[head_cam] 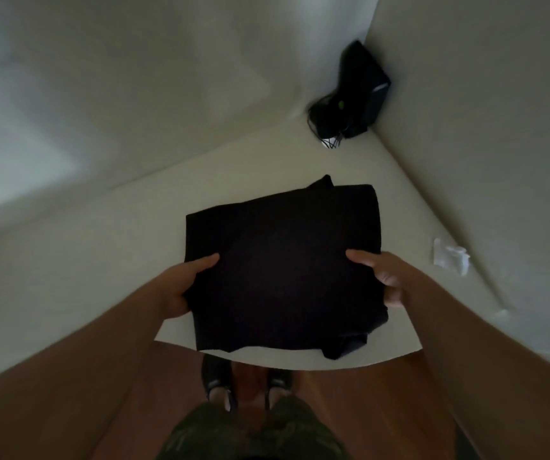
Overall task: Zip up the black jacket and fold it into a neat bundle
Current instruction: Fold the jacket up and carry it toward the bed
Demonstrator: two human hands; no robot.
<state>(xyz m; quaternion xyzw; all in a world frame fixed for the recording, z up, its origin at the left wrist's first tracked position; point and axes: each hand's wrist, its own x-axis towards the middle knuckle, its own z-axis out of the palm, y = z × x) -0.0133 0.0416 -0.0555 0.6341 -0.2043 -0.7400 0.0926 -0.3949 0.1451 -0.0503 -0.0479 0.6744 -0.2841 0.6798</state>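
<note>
Dim room, pale table (101, 260) tucked into a corner. Black jacket (280, 267) sits near the front edge, already down to a roughly square bundle, so the folding looks basically done; can't see the zipper, so no idea on that. A bit of fabric pokes out at the near right corner and could use tucking. Left hand (180, 287) and right hand (383, 277) each grip a side, thumbs on top. Further off: crumpled white paper (451, 257) at right, a black device with cables (353, 94) in the corner.

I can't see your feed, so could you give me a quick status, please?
Left hand and right hand grip the folded black jacket by its sides. Bundle squared on white surface. Nothing in the way.
</note>
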